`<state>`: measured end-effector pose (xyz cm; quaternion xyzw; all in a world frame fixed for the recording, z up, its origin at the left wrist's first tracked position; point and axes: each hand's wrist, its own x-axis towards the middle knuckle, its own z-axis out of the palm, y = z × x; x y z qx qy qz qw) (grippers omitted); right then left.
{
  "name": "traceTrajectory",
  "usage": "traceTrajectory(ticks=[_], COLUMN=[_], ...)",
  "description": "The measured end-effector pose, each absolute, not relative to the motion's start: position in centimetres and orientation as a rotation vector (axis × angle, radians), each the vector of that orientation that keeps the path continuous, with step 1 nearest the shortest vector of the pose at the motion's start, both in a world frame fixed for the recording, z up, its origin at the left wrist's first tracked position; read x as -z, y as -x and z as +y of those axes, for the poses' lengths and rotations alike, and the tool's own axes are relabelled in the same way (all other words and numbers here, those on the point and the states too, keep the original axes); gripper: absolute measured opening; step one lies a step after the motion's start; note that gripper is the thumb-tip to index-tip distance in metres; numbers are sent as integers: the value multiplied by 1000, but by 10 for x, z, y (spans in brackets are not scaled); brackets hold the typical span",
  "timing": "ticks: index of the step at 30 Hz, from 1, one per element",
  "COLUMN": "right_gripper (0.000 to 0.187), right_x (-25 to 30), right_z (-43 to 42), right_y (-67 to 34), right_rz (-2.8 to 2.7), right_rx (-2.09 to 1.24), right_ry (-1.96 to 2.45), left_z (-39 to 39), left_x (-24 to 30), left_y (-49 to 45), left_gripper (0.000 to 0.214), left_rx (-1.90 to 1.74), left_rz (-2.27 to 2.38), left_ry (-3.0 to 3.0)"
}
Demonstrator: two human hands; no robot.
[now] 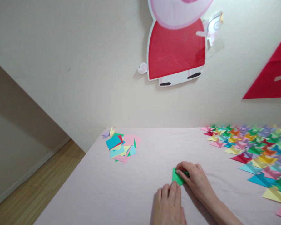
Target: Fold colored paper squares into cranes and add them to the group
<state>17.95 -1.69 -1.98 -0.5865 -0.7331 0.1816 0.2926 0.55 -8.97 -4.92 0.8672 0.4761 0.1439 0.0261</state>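
A small green folded paper [176,177] lies on the cloth-covered table between my two hands. My right hand [196,179] reaches in from the right, with its thumb and fingers closed on the paper's right side, covering much of it. From below comes my left hand [170,201], palm down, its fingers stretched out flat and the fingertips touching the paper's lower edge. The left thumb is mostly hidden. Both hands rest low over the tabletop.
Several loose coloured paper sheets [117,151] lie at the back left, beside a yellow folded paper piece [111,131]. Rows of folded paper figures [263,159] cover the right side. Behind the pale table [89,193] rises a wall [103,78] with a pig-shaped cutout [178,50].
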Motion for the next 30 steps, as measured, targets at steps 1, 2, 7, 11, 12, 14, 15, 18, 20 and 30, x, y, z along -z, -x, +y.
traceTrajectory(ticks=[1, 2, 7, 11, 12, 14, 15, 18, 20, 30], right_gripper=[15, 15, 17, 20, 21, 22, 22, 20, 19, 15], right_x=[20, 20, 22, 22, 22, 22, 22, 21, 21, 20], right_z=[-17, -17, -17, -18, -18, -18, -17, -17, -17, -16], right_y=[-179, -179, -179, -178, -178, -178, -178, -178, -178, -178], right_rz=[-1947, -1943, -1975, -1993, -1994, -1997, -1998, -2002, -2005, -2057], right_rx=[-480, -474, -417, -375, -371, -370, -374, -382, -388, -378], right_ry=[1566, 1568, 1535, 1507, 1505, 1503, 1503, 1502, 1506, 1535], left_z=[-89, -89, -88, -91, -91, -93, -93, -93, -92, -87], left_x=[47, 45, 43, 47, 47, 46, 45, 40, 37, 13], left_y=[-5, -4, -5, -10, -11, -12, -12, -10, -9, -10], left_gripper=[57, 57, 54, 52, 52, 50, 49, 49, 51, 50], left_rx=[-441, -439, -458, -489, -505, -530, -531, -507, -473, -300], left_rz=[1462, 1458, 1454, 1502, 1518, 1563, 1574, 1535, 1470, 1467], left_ry=[-2684, -2686, -2687, -2671, -2668, -2650, -2645, -2659, -2682, -2632])
